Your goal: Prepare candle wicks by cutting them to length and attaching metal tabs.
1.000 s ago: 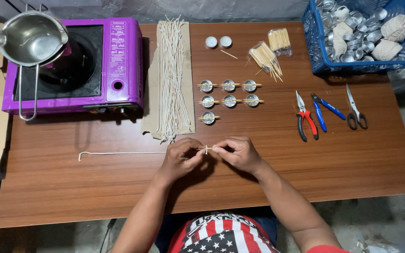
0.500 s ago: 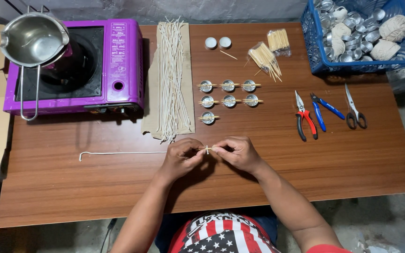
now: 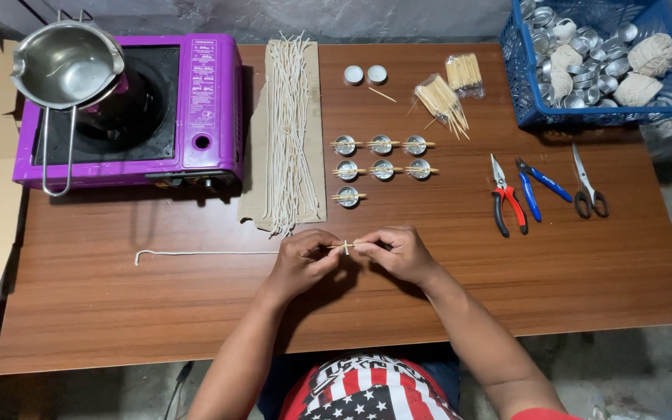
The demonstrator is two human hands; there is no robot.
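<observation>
Both hands meet near the worktop point(image 3: 507, 288) edge, at 6 o'clock from the rows of cups point(image 3: 383, 167). The left hand point(image 3: 301, 260) and right hand point(image 3: 398, 253) each pinch one end of a pair of sticks point(image 3: 344, 247), fingers pressed together, seemingly to clamp a short white wick upright between them. At 9 o'clock a long wick point(image 3: 196, 253) trails left. Pliers point(image 3: 507, 204) lie at 2 o'clock, within reach.

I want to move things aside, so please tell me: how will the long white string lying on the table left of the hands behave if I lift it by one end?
The white string probably droops: it is thin, its far end curls. Likely very light. It runs under the left hand, so pulling may tug there.
</observation>
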